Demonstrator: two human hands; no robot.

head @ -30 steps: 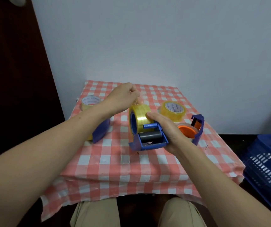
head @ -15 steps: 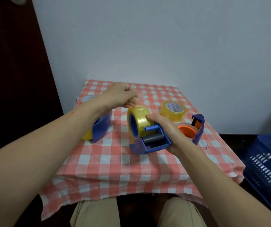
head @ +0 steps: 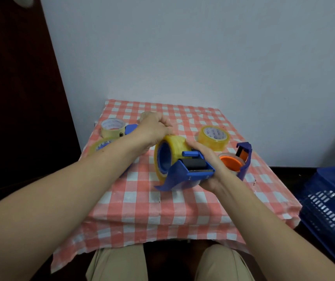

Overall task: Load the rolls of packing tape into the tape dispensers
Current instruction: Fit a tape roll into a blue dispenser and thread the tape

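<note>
A blue tape dispenser [head: 185, 175] with a dark roller and a toothed blade is held above the checked table by my right hand [head: 209, 165], which grips it from the right side. A yellowish tape roll [head: 174, 145] sits on the dispenser's blue hub. My left hand [head: 154, 128] rests on top of that roll, fingers curled and pinching at its far upper edge. A second blue dispenser [head: 243, 159] with an orange hub [head: 230, 162] stands empty just right of my right hand. A loose roll [head: 213, 137] lies behind it.
Another roll [head: 113, 126] lies at the table's back left. A loaded blue dispenser [head: 101, 145] sits partly hidden under my left forearm. The red-and-white checked cloth [head: 142, 209] covers the small table against the wall. A blue plastic basket [head: 329, 209] stands on the floor at right.
My left hand has dropped from above the roll down onto its top. The dispenser has tilted, its blade end now facing me more, and it sits slightly lower.
</note>
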